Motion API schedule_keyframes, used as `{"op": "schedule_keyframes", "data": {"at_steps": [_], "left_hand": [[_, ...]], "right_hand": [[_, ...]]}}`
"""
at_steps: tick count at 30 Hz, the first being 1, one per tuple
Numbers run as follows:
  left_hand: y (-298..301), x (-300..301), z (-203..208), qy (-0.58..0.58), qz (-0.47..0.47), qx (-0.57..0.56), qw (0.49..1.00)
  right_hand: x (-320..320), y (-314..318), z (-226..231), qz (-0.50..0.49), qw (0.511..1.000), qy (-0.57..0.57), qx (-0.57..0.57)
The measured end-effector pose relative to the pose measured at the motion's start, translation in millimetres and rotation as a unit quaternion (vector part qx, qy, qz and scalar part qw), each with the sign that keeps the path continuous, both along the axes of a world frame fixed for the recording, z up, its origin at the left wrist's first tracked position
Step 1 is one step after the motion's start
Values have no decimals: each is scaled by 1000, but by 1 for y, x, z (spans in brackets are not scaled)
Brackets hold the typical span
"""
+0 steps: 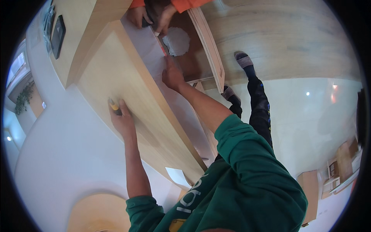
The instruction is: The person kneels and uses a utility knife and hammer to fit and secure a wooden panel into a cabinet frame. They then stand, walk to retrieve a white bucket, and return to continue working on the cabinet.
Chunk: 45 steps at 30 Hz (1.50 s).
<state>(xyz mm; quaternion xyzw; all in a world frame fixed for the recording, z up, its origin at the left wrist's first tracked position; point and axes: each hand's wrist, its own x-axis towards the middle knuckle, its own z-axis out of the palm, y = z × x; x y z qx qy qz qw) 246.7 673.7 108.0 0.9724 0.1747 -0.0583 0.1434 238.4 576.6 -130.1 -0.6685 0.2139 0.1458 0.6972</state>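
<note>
My left hand [123,116] is closed round a short yellow-and-black tool [114,106] above the pale wooden panel; its exact kind is too small to tell. My right hand [172,75] reaches to the white inner board [154,58] beside a drawer-like opening. Its index finger is stretched out and touches the end of a thin strip with a red-orange part [164,51]. The thumb stands apart, and the other fingers are partly hidden. At the strip's far end, another person's two hands [164,19], in orange sleeves, are near a black object [146,22].
The pale wooden panel [112,65] slopes across the middle. A wooden drawer side [208,46] bounds a brown compartment holding a whitish round patch [177,41]. A black flat device [58,36] lies at the upper left, and a white sheet [177,176] near my body. Legs in slippers [243,59] stand right.
</note>
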Motion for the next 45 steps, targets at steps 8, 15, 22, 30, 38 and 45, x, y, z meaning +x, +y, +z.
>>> {"op": "schedule_keyframes", "data": {"at_steps": [8, 15, 22, 30, 38, 45], "left_hand": [[-4, 0, -3, -19, 15, 3, 1000], [-9, 3, 4, -6, 17, -4, 1000], [4, -3, 10, -10, -10, 18, 1000], [-27, -76, 59, 75, 36, -329, 941], [-90, -158, 88, 160, 64, -578, 798], [-98, -187, 68, 187, 41, -621, 760]], "right_hand": [[13, 15, 10, 71, 957, -89, -268], [-34, 1, 17, -66, 982, -166, -66], [-143, -68, 67, -48, 998, 30, 9], [-225, -140, 172, -8, 998, 64, 12], [-216, -120, 312, 62, 987, -150, -8], [-217, -159, 292, 72, 962, 58, 257]]}}
